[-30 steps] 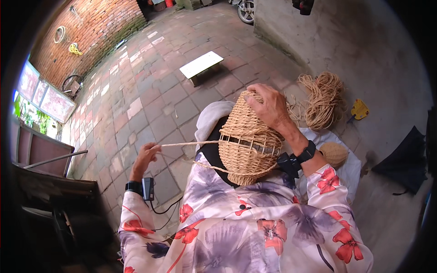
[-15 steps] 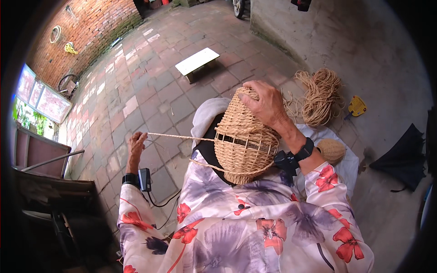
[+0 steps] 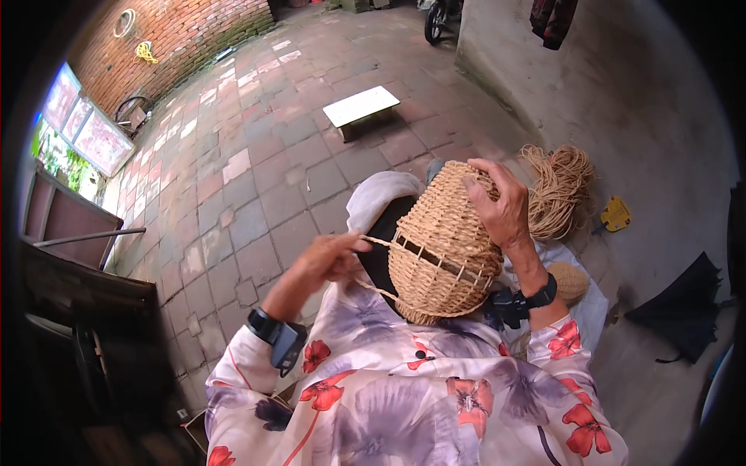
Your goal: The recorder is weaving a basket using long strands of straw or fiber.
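A tan woven cord basket [image 3: 439, 225] rests on its side in my lap, on dark cloth, with a band of bare ribs across its middle. My right hand [image 3: 501, 202] grips the upper end, thumb on the weave and fingers curled over the top. Just left of the basket, my left hand [image 3: 334, 256] has its fingers closed on a strand of cord [image 3: 379, 241] running to the open band; the hand is slightly blurred. Another loose strand hangs below it toward the basket's lower part.
A cord bundle [image 3: 556, 186], yellow flyswatter [image 3: 615, 213], round woven piece [image 3: 569, 281] on white sacking and black umbrella [image 3: 672, 311] lie at my right beside a concrete wall. A low white bench [image 3: 361, 105] stands on the paving ahead. Dark furniture [image 3: 101, 349] is at my lower left.
My left hand has come right, from far out with the cord drawn straight to close beside the basket. My right hand and the basket's top have shifted right and slightly down in view.
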`<state>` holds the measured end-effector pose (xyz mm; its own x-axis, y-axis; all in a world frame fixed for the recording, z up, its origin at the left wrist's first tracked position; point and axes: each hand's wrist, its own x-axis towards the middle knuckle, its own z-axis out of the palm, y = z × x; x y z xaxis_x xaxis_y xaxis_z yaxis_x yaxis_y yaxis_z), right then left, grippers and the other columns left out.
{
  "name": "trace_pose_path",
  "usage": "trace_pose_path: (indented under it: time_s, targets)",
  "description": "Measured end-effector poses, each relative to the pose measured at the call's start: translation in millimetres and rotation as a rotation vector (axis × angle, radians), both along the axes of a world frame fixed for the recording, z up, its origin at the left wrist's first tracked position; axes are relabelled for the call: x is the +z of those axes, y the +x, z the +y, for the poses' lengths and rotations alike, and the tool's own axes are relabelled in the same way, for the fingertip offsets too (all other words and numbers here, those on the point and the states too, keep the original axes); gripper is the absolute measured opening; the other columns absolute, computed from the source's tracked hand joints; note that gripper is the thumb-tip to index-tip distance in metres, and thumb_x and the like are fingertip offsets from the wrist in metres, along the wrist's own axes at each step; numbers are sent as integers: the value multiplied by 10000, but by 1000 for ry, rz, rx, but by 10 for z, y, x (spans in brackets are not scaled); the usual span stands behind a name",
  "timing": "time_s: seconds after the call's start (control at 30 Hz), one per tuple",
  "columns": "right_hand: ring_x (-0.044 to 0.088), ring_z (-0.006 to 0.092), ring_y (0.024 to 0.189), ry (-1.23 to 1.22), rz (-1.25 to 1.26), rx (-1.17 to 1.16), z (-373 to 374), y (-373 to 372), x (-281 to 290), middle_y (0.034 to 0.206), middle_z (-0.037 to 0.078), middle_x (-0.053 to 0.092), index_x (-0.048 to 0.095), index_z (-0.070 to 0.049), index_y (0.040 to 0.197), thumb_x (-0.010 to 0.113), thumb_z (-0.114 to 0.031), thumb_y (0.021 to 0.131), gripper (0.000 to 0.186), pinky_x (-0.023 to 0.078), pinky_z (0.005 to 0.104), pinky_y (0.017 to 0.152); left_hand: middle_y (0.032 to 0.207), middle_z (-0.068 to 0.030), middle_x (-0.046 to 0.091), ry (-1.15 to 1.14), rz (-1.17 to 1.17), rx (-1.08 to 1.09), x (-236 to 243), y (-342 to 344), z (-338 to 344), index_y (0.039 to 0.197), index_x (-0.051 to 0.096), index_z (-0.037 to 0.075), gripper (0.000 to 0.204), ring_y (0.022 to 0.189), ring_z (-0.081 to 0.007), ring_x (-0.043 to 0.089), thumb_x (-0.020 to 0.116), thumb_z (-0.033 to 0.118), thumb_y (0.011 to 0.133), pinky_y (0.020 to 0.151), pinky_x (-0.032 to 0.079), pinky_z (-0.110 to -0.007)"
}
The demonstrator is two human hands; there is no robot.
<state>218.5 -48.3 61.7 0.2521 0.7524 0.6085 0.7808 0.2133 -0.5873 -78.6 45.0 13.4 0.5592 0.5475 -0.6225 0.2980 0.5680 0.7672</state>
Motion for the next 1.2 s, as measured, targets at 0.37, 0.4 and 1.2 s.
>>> trace_pose_path:
  time_s: [0.37,0.4,1.2]
  targets:
    - [640,328,891,28,48,-50,-192,4,17,952,174,661,635,7,1060,631,-168,834,286,491,390,806,759,25,545,225,-678,466,243,-38,125,1075,590,46,199,639,-54,505,566,211,967,557,437,-205]
    - [640,329,893,18,39,-52,-199,6,19,960,174,661,636,5,1063,625,-173,838,287,490,389,806,774,14,566,231,-647,409,324,-36,91,1070,593,44,193,664,-63,535,570,203,963,587,459,-216]
    - [614,335,826,136,-210,-20,-162,-123,109,898,163,649,627,-6,1049,651,-185,802,305,473,422,766,652,-73,636,755,226,-296,-156,739,-49,874,700,-4,242,579,-141,599,642,222,805,503,473,-303]
